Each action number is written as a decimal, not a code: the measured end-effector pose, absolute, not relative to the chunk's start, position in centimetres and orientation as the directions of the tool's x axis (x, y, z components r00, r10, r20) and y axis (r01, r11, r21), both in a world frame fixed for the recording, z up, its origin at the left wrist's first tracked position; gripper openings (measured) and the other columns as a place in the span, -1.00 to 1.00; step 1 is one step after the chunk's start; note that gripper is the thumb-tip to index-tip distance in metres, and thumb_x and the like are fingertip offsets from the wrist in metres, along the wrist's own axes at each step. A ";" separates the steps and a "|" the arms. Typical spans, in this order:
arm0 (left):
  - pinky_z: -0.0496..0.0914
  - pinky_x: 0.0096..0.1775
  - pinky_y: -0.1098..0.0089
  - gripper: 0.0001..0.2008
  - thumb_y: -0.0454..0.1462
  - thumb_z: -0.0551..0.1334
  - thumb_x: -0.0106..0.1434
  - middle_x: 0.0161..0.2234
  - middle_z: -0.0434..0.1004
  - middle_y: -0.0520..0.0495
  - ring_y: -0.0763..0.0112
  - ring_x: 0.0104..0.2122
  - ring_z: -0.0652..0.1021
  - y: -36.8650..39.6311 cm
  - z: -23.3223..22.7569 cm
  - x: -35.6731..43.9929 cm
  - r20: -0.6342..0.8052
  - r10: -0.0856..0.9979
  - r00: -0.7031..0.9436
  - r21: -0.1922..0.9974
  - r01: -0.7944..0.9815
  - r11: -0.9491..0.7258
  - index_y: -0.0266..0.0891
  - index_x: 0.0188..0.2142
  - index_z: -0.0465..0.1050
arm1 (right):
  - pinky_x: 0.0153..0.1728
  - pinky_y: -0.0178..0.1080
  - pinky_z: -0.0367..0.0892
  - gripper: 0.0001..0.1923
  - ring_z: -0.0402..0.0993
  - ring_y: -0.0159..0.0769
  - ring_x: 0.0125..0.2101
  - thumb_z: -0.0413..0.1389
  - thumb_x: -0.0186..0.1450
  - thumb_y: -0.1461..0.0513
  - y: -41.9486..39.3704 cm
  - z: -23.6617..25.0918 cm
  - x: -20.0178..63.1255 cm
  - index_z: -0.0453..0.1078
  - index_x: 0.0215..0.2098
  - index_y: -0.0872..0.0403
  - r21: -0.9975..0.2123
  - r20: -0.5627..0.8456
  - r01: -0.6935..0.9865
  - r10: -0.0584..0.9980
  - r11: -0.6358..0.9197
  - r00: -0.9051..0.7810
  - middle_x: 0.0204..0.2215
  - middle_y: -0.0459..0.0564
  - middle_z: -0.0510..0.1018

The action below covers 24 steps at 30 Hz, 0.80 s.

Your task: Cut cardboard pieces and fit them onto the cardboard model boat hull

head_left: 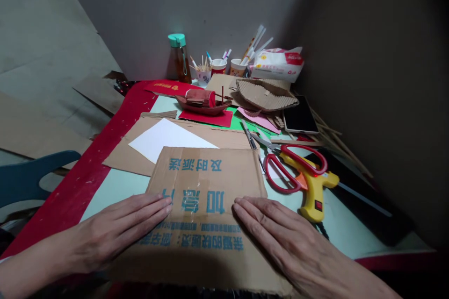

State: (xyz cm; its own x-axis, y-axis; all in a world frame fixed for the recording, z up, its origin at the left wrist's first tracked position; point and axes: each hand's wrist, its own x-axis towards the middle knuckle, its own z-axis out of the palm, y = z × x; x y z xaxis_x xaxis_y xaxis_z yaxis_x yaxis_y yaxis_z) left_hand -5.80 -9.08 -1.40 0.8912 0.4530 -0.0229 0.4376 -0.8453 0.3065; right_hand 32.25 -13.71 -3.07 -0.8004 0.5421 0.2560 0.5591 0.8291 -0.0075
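Left hand: the left hand (119,229) lies flat, palm down and fingers spread out straight, on the left part of the printed cardboard sheet (206,187); it grips nothing.
Right hand: the right hand (284,238) lies flat in the same way on the sheet's right part, fingers extended, gripping nothing.
Cardboard sheet: brown, with blue printed characters and a strip of clear tape, at the near edge of the surface (108,189), overlapping a larger brown cardboard piece (224,138).
White paper: a white sheet (164,142) rests on that larger piece, just behind the printed one.
Tools: red-handled scissors (294,168) and a yellow glue gun (315,187) lie just right of the printed sheet, touching each other.
Further back: a red model boat (203,100), a phone (300,117), 2 cups of pens (228,65) and a bottle (180,58) by the wall.
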 end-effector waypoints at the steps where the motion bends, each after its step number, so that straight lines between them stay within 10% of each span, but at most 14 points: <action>1: 0.19 0.24 0.40 -0.18 -0.45 0.10 0.25 0.32 0.24 0.03 0.23 0.22 0.41 -9.4 -1.6 -5.8 -0.016 0.474 0.881 0.289 0.457 -0.841 -0.02 0.43 -0.16 | -0.03 -0.08 0.56 -0.41 0.48 0.01 0.10 -0.16 0.32 0.45 -13.7 -3.1 32.2 0.22 0.31 0.36 -0.004 0.247 0.565 0.549 0.825 -0.799 0.21 0.23 0.43; 9: 0.18 0.25 0.48 -0.30 -0.45 -0.05 0.33 0.28 0.34 0.18 0.39 0.19 0.45 -11.0 -3.3 -6.2 0.062 0.627 0.776 0.284 0.589 -0.757 0.09 0.40 -0.03 | 0.01 -0.10 0.54 -0.41 0.46 -0.05 0.13 -0.20 0.36 0.47 -12.5 -2.7 33.0 0.16 0.34 0.31 -0.014 0.200 0.549 0.540 0.836 -0.818 0.24 0.18 0.40; 24: 0.25 0.26 0.36 -0.30 -0.53 -0.11 0.33 0.18 0.50 0.02 0.39 0.21 0.42 -9.5 -3.9 -6.8 0.110 0.471 0.875 0.082 0.465 -0.882 -0.14 0.42 -0.10 | -0.02 -0.07 0.56 -0.55 0.54 -0.06 0.06 -0.17 0.43 0.46 -11.2 -2.6 32.3 0.38 0.18 0.32 0.052 0.373 0.503 0.451 0.862 -0.811 0.11 0.15 0.54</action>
